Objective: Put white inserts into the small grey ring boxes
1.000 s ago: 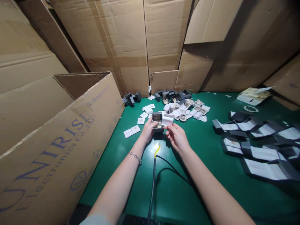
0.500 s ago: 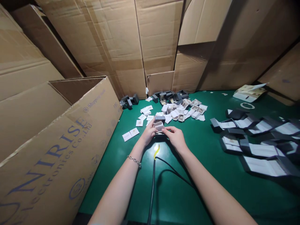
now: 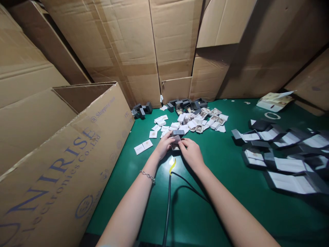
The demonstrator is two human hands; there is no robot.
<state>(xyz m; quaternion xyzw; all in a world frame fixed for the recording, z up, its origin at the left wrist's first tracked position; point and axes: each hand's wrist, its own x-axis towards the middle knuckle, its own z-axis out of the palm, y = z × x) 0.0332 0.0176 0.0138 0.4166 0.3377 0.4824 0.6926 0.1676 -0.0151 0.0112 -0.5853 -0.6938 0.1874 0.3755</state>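
Between my hands, at the middle of the green table, is a small dark box (image 3: 178, 132) with its lid raised. My left hand (image 3: 163, 146) is closed around the box's left side. A pale card-like piece (image 3: 176, 139) lies tilted over the box's opening. My right hand (image 3: 190, 151) pinches that piece at its right edge with thumb and forefinger. Part of the box's inside shows below the piece; what lies in it is too small to make out.
Several white inserts and cards (image 3: 196, 121) lie heaped behind my hands, with dark boxes (image 3: 185, 104) beyond. Open dark boxes with white linings (image 3: 290, 164) fill the right side. A large carton (image 3: 77, 154) stands at left. A black cable (image 3: 168, 206) runs along the front.
The pale piece has tipped from standing up to lying flatter over the box. The box's raised lid has tilted back a little. Both hands stay at nearly the same place.
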